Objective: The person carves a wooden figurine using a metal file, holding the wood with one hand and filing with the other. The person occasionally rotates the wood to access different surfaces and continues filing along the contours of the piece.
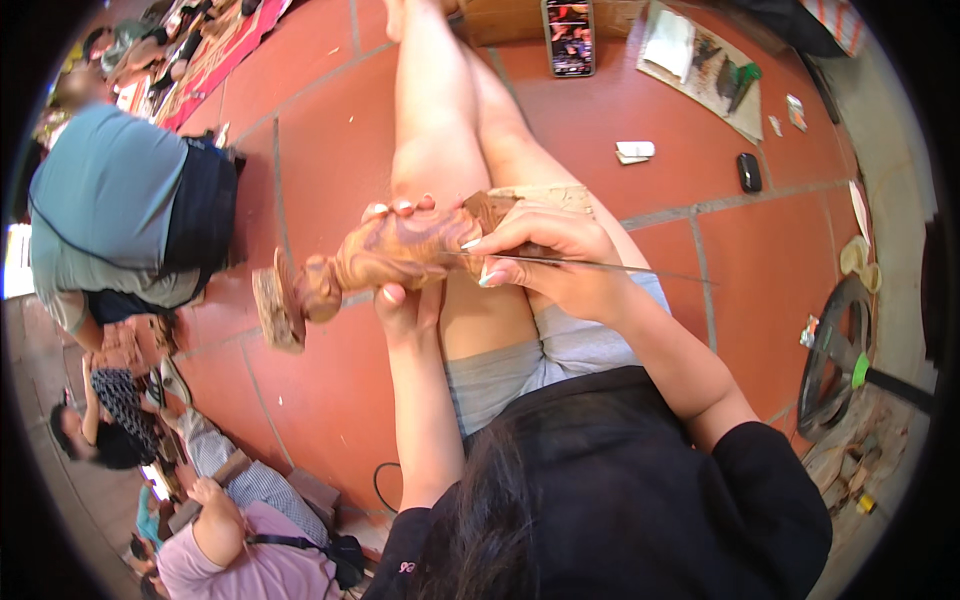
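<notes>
A carved wooden figure (400,248) with swirling brown grain lies sideways above my thighs. Its rough, flat-ended base or top (277,300) points to the left. My left hand (405,300) is closed round the middle of it, thumb below and fingertips over the far side. Pinched in my right hand (565,255) is a thin metal tool like a slim file (610,267). Its tip meets the carving near its right part, and its tail sticks out to the right. My right fingers hide some of the carving's right end.
A phone (570,38) leans upright ahead. On the tiled floor to the right are a board with papers (700,70), a small white box (635,151) and a black case (749,172). A round-based stand (838,360) is at far right. Other people (110,200) sit along the left.
</notes>
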The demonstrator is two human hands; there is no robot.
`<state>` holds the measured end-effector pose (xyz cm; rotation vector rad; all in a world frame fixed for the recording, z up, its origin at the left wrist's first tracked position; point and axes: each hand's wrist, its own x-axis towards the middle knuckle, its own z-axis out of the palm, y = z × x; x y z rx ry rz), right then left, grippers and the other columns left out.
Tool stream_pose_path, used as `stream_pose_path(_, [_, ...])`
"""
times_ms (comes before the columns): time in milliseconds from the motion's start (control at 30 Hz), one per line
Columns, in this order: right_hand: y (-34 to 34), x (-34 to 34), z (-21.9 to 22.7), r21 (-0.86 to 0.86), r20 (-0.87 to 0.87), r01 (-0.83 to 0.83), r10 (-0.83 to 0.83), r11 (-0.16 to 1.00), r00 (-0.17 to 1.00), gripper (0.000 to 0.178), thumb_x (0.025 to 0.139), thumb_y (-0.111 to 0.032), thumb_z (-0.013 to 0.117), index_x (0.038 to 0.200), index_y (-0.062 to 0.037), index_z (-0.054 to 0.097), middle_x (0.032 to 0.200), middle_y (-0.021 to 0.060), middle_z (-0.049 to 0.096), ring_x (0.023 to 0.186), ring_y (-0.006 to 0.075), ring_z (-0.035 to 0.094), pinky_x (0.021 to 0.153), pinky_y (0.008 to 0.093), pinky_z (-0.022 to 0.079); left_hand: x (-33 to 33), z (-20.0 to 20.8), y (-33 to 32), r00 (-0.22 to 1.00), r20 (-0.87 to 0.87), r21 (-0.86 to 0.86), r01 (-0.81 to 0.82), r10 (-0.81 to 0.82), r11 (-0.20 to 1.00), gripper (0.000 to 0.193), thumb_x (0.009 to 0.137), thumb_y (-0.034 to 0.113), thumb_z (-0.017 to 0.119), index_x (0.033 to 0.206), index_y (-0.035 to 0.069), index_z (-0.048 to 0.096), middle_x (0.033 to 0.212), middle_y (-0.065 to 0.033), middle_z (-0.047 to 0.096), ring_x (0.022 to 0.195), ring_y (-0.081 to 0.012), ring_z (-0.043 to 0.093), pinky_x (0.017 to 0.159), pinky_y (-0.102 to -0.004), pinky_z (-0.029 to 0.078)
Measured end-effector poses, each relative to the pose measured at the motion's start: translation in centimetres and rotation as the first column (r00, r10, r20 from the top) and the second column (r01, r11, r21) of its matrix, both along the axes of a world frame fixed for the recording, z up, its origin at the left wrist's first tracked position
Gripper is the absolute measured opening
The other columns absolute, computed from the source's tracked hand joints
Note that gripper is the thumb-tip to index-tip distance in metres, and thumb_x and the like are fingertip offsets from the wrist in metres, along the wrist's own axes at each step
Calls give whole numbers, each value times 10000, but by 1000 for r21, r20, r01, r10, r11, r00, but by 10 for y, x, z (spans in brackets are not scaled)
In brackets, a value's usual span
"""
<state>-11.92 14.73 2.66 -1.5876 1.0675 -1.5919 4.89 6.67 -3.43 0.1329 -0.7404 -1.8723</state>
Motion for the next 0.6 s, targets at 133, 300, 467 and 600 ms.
stream_pose_path(133, [-21,12,-9,-128,-255,60,-91,990,963,217,721,-145,813,888,-45,716,802,12,679,782,186,599,783,304,440,10,-13,-3,996,-74,157,-33,45,987,803,654,271,889,1297,160,421,1238,-34,490,1292,-296,436,1133,-533,343])
stream_pose_path(300, [-31,15,-15,-120,-321,91,-125,989,939,199,687,-210,820,837,-126,720,820,-40,677,838,159,584,780,314,393,11,-18,-6,994,-104,159,-1,18,987,814,629,243,899,1293,173,432,1246,-39,492,1299,-293,433,1131,-552,342])
stream_pose_path(467, [-33,11,-17,-138,-370,31,-80,990,926,237,665,-223,824,867,-139,734,817,-50,656,861,169,592,809,329,381,11,-25,-9,990,-139,125,26,-9,992,813,622,246,897,1292,197,438,1246,-40,496,1310,-300,428,1130,-580,335])
stream_pose_path(600, [-30,12,-12,-134,-418,31,-85,990,904,270,640,-156,822,885,-70,745,792,4,643,895,212,598,809,336,438,11,-26,-11,992,-126,126,20,-4,992,801,634,246,885,1294,193,434,1249,-40,495,1310,-306,431,1129,-583,337])
